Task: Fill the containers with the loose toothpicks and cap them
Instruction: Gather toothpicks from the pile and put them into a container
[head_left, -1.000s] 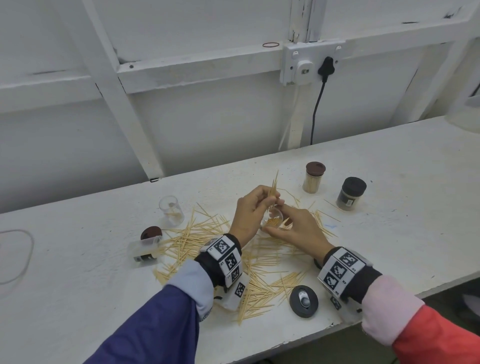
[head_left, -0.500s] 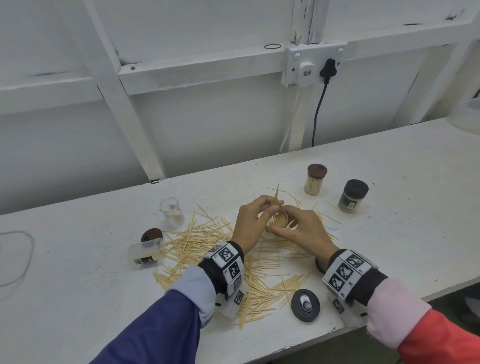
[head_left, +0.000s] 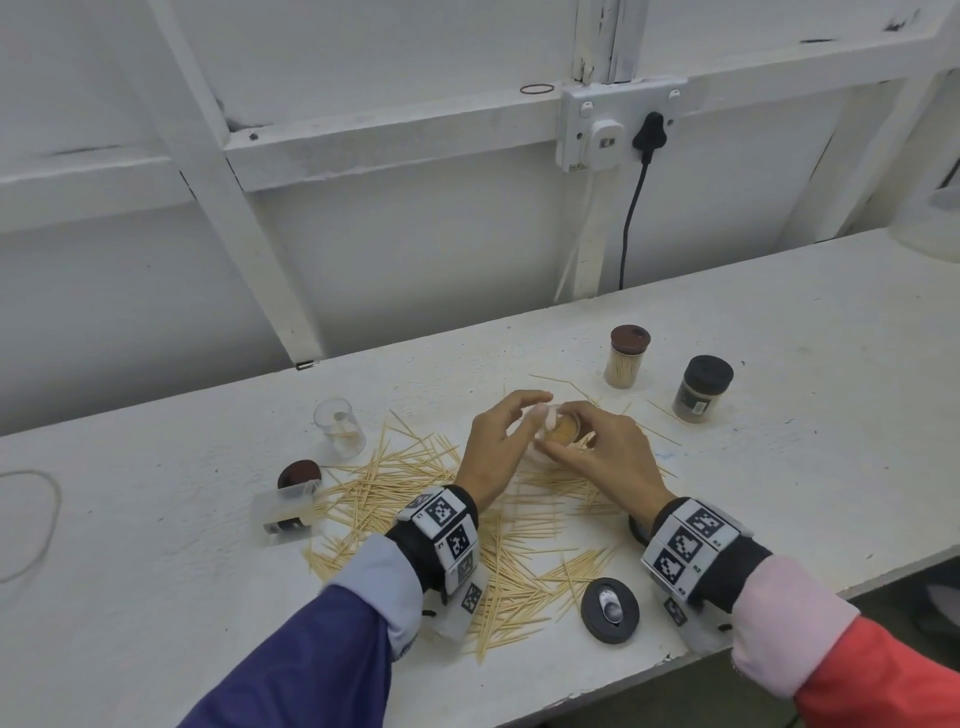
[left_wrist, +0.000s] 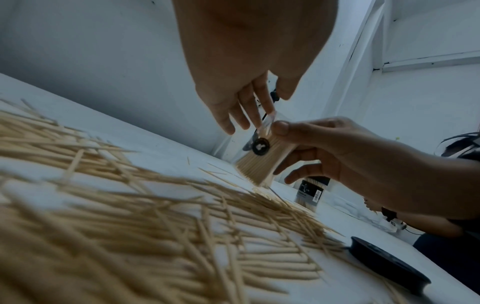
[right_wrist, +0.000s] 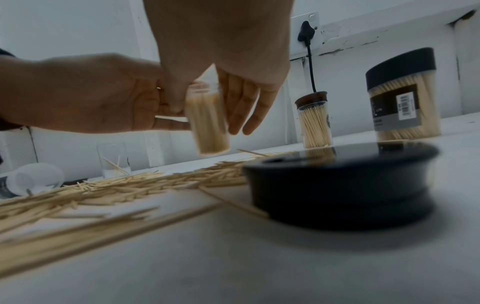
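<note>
— White wall boards and a socket (head_left: 618, 124) with a black plug sit behind the long white table (head_left: 779, 322), yes?

— Yes. Loose toothpicks (head_left: 395, 478) lie scattered over the middle of that table, right under both wrists.

— Where is the jar being filled?

— Held just above the pile, between the two hands. It is a small clear jar (head_left: 561, 430), uncapped, packed with toothpicks standing on end. From the right wrist view it tilts a little and looks blurred.

— Who has hold of it?

— The right hand (head_left: 608, 457) does: thumb on one side near the rim, fingers curled round the far side. The left hand (head_left: 493, 447) is beside it with fingers fairly straight, fingertips at the jar's mouth. I cannot tell if they pinch anything.

— Other jars?

— Two capped ones stand at the far right: a slim jar with a brown lid (head_left: 627, 358) and a wider jar with a black lid (head_left: 702, 388), both full. To the left, a clear cup (head_left: 338, 427) stands upright with a few toothpicks inside. Near it a clear container lies on its side (head_left: 283, 512), with a brown cap (head_left: 298, 473) just behind.

— And the black disc?

— A black lid (head_left: 609, 609) lies flat near the table's front edge, close to the right wrist.
</note>
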